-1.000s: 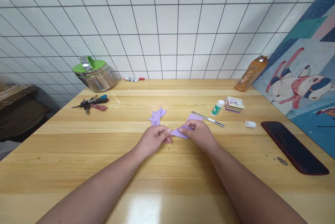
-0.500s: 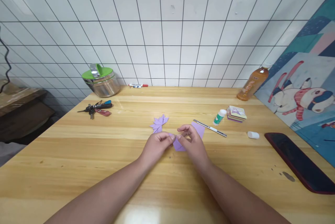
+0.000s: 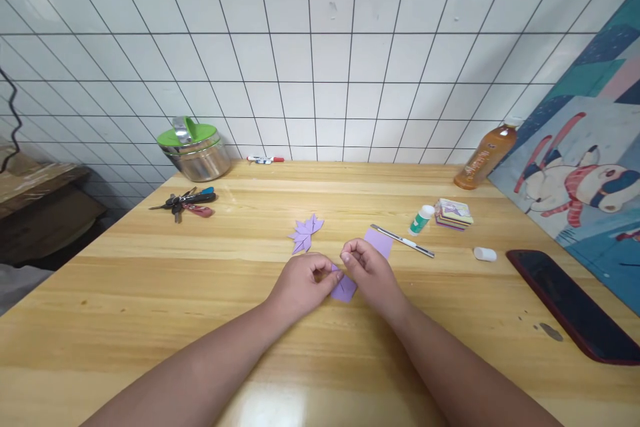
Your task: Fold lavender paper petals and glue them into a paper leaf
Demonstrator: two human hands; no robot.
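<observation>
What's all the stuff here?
Creased paper: 1, purple, centre
Pointed folded paper: 1, purple, centre
Paper sheet: 1, purple, centre right
Slim tool: 1, silver, overlapping sheet
Glue stick: 1, green-white, right
Paper stack: 1, multicoloured, right
Phone: 1, black, right
Cap: 1, white, beside phone
Bottle: 1, amber, back right
Markers: maybe 2, red, blue, back
Lidded pot: 1, silver and green, back left
Key bunch: 1, mostly black, left
Table: 1, light wood, underneath
Tiled wall: 1, white, back
Mural: 1, mostly blue, right
Boxlike object: 1, brown, left
Clothlike object: 1, grey, left
Cord: 1, black, left
Forearms: 2, bare, front
Left hand: 1, bare, centre
Right hand: 1, bare, centre
</observation>
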